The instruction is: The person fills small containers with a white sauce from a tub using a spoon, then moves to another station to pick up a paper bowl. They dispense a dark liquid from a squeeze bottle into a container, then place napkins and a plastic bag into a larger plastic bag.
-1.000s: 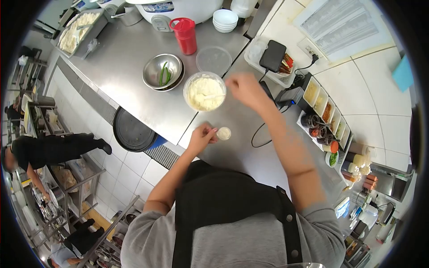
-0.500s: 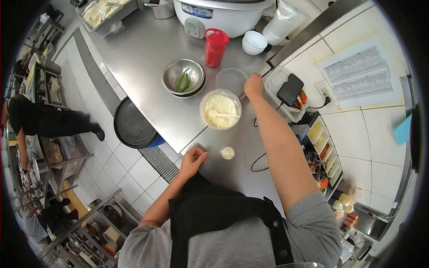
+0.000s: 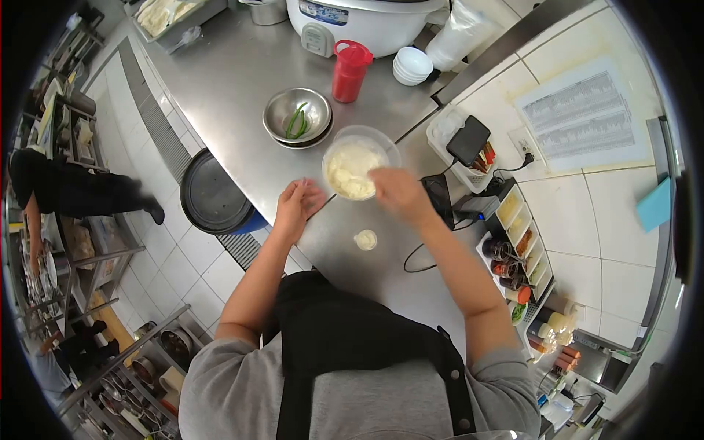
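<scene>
Both forearms reach forward over the steel counter (image 3: 235,81), elbows bent and tucked in. The left hand (image 3: 297,205) rests at the counter's near edge, fingers loosely half-curled and empty, just beside the tub of white mash (image 3: 350,172). The right hand (image 3: 396,192) lies palm-down on the tub's near rim, where a clear lid (image 3: 367,139) sits tilted over it; I cannot tell whether it grips. A small filled cup (image 3: 365,240) stands nearer the body.
</scene>
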`<action>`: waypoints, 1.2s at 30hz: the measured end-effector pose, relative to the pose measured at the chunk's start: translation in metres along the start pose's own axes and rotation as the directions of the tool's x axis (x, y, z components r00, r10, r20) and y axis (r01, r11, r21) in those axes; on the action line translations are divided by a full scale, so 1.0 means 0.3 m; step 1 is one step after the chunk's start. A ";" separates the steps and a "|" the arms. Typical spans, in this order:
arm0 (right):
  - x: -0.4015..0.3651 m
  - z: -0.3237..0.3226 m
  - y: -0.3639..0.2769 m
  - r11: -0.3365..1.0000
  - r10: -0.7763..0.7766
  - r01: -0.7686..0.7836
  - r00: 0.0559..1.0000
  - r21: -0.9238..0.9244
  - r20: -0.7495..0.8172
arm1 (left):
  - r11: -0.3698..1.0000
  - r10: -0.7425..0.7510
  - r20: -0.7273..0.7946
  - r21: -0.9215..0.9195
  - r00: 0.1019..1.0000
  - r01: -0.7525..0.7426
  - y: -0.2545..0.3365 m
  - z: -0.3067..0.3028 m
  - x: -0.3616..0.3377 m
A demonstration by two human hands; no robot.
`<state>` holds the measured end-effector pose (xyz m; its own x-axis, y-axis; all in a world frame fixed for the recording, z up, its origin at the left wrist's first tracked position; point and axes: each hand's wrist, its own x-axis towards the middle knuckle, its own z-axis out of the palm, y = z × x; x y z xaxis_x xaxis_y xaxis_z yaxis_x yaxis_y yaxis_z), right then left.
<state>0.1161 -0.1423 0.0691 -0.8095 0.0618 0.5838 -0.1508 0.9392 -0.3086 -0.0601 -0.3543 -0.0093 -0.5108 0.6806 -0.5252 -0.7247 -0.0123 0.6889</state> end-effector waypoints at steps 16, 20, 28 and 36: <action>0.138 0.210 -0.113 0.793 0.582 -0.459 0.766 -0.401 0.273 | 0.967 0.051 0.010 0.249 0.999 -0.052 0.056 0.136 0.033; 0.101 0.217 -0.099 0.782 0.585 -0.472 0.781 -0.407 0.220 | 0.979 0.025 0.064 0.202 0.998 -0.038 0.038 0.114 0.054; 0.125 0.135 0.263 0.751 0.565 -0.437 0.813 -0.496 0.138 | 0.957 0.251 -0.341 -0.054 0.906 -0.285 0.112 0.097 0.231; -0.069 -0.017 -0.150 0.881 0.473 -0.469 0.868 -0.068 0.148 | 0.957 0.289 -0.099 0.001 0.952 -0.291 0.157 0.031 0.350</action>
<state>0.1425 -0.1841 0.0748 -0.8585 0.4481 0.2495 0.2850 0.8213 -0.4943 -0.1435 -0.2766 -0.0272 -0.7419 0.5719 -0.3501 -0.5443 -0.2087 0.8125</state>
